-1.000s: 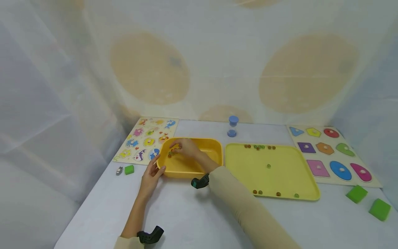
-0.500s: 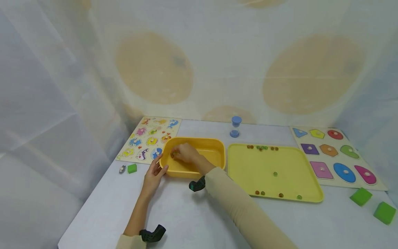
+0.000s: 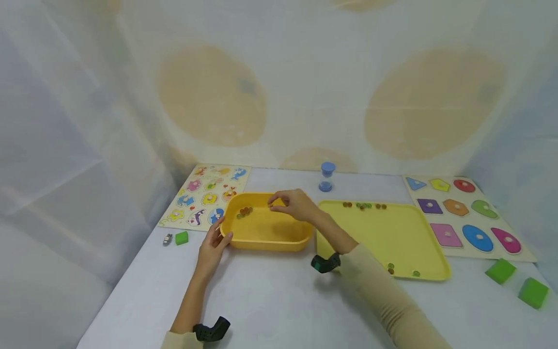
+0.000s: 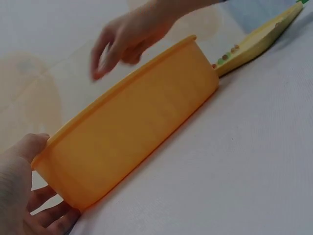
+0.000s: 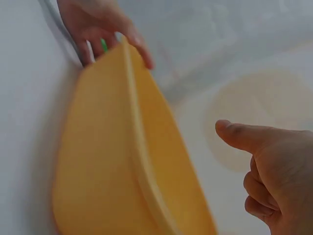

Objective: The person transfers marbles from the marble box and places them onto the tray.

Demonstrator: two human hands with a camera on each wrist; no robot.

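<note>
My right hand [image 3: 296, 205] pinches what looks like one bead [image 3: 270, 205] above the orange basin [image 3: 266, 245], toward its far edge; the bead cluster [image 3: 244, 212] lies left of those fingertips, near the basin's left end; my left hand [image 3: 213, 247] grips the basin's near-left corner. Yellow tray [image 3: 366, 235] sits just right of the basin; both long axes run roughly left-right, along the tabletop's [image 3: 270, 300] far edge; right hand is the nearer to the tray, forearm crossing its near-left corner.

On the table [image 3: 270, 305] we see an animal puzzle [image 3: 209, 198] at ten o'clock, a blue hourglass [image 3: 327, 169] at twelve, a shape puzzle [image 3: 456, 207] at two, two green blocks [image 3: 500, 271] at four.
</note>
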